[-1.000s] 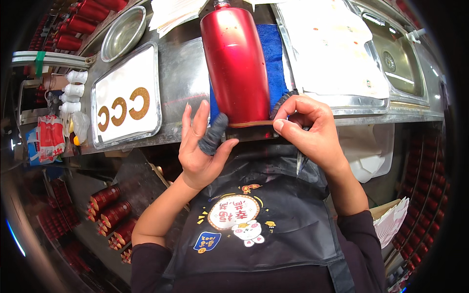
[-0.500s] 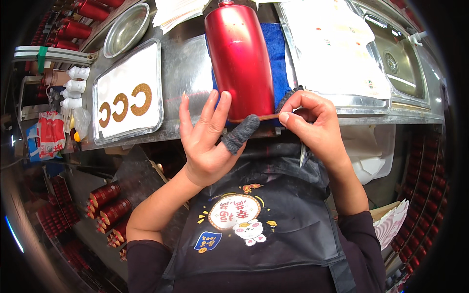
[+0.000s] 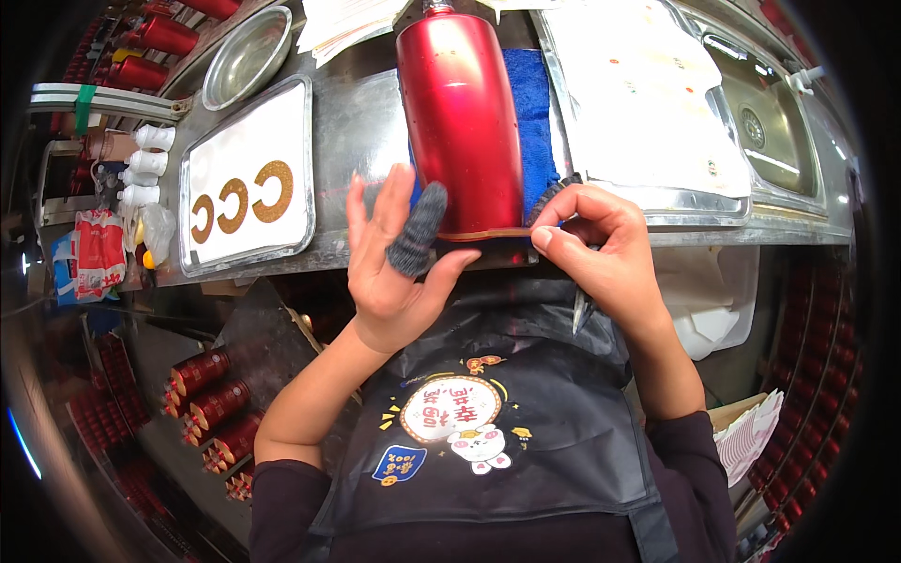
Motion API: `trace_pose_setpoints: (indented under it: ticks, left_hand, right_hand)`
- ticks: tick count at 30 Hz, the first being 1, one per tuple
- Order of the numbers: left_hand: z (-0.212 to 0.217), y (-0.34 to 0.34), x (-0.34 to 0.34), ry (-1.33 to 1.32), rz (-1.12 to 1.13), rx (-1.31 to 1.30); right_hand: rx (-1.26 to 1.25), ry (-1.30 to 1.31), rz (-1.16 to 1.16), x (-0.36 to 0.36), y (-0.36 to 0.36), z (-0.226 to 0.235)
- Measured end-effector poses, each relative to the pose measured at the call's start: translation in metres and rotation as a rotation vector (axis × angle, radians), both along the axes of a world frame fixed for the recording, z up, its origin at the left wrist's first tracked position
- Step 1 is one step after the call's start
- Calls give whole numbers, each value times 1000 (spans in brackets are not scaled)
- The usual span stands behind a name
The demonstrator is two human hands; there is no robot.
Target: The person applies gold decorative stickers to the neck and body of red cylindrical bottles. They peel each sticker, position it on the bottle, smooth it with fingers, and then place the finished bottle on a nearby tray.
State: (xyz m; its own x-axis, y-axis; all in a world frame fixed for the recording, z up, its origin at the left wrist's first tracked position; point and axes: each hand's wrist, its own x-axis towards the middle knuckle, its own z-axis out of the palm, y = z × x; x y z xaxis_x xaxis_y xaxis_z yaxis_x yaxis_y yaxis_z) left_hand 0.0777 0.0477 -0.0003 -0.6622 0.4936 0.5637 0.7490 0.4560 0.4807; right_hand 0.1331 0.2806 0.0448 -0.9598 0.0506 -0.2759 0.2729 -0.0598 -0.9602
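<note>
A glossy red bottle (image 3: 460, 122) lies on a blue towel (image 3: 528, 103), its base toward me. A thin brown strip (image 3: 493, 233) runs along the base's near edge. My right hand (image 3: 601, 244) pinches the strip's right end between thumb and finger. A slim pointed metal tool (image 3: 579, 310) sticks out below that palm; its upper part is hidden. My left hand (image 3: 394, 253) is open at the base's left side, fingers spread, thumb tip near the strip. It wears a grey knitted finger sleeve (image 3: 418, 230); dark knit also shows at my right hand.
Left of the bottle is a metal tray (image 3: 308, 202) with gold C-shaped pieces (image 3: 274, 190) on white backing. Behind it sits a metal bowl (image 3: 249, 58). A tray of white sheets (image 3: 638, 103) and a sink (image 3: 765, 122) are at right. Red bottles (image 3: 218, 403) stand below left.
My left index finger has lifted off the strip and moved left, and the thumb now shows by the base. My right hand keeps its pinch, nearly in place.
</note>
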Motion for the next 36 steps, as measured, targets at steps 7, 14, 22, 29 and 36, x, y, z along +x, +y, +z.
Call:
trace_pose_setpoints:
  ticks: [7,14,22,29,36]
  left_hand:
    - [-15,-22,16,-45,-38,-80]
    - [-9,-14,10,5,-63,-104]
    - [9,-1,4,125,-93,-180]
    - [19,25,0,177,-52,-235]
    - [1,26,-7,-87,-6,189]
  right_hand:
    - [63,168,13,4,-5,15]
    - [52,131,-68,0,-1,-1]
    - [17,59,-46,3,2,-8]
    - [-8,37,-47,-2,1,-19]
    - [-110,38,-23,-4,0,-25]
